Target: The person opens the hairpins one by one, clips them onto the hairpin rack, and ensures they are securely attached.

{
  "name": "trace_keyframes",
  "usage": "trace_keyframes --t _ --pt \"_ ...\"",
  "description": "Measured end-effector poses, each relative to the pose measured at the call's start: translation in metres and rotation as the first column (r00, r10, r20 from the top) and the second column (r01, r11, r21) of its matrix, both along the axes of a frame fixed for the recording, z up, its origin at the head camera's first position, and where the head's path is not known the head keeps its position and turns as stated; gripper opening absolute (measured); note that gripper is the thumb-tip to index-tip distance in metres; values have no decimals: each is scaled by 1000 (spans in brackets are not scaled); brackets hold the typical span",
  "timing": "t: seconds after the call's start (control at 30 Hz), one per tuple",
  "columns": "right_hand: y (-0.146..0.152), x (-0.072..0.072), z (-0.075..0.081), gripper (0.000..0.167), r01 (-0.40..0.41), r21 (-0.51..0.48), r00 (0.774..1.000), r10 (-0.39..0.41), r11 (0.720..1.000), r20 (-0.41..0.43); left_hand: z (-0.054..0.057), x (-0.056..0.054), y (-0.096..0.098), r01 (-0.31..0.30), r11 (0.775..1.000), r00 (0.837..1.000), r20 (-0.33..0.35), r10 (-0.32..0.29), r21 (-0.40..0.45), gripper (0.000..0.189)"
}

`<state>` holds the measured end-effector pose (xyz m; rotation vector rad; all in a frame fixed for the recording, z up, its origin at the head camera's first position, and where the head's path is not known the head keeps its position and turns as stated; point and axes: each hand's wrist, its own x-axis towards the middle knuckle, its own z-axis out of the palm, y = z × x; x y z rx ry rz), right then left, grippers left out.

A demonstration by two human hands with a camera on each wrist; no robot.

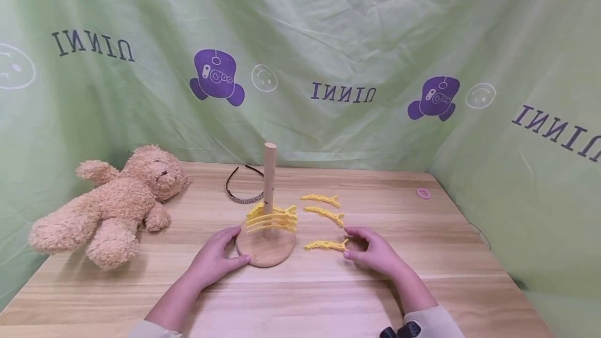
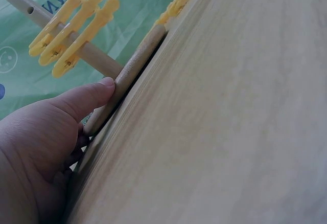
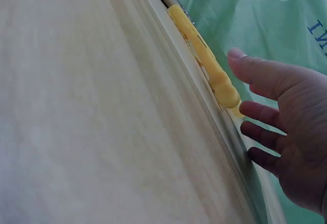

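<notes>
A wooden stand [image 1: 263,254] with a round base and an upright post [image 1: 269,168] sits mid-table. Several yellow hair clips [image 1: 281,220] are fixed across the lower post; three show side by side in the left wrist view. My left hand [image 1: 213,260] grips the base at its left edge, thumb [image 2: 87,98] at the rim and fingers partly hidden behind it. On the table right of the stand lies a loose yellow hair clip [image 1: 324,245]. My right hand [image 1: 375,252] is spread beside its forked end, thumb and fingers apart, holding nothing.
Two more yellow hair clips, one [image 1: 320,200] behind the other [image 1: 324,214], lie farther back. A dark headband [image 1: 245,200] with a sparkling band rests behind the stand. A plush bear [image 1: 117,197] lies at left, a pink hair tie [image 1: 423,193] at back right. Green printed cloth [image 1: 328,56] surrounds the table.
</notes>
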<state>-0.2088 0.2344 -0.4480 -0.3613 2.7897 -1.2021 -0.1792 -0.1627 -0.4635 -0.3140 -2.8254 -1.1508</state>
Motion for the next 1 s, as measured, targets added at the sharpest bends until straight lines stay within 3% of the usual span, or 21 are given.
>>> trace_keyframes --t 0.6,1.0 --pt "4 -5 -5 43 -55 111 995 63 992 -76 1 0 -1 -3 1000 1000 20 3 -3 85" --pt "3 -1 0 46 79 -35 997 -78 996 8 1 -1 0 1 1000 1000 -2 -1 -4 84"
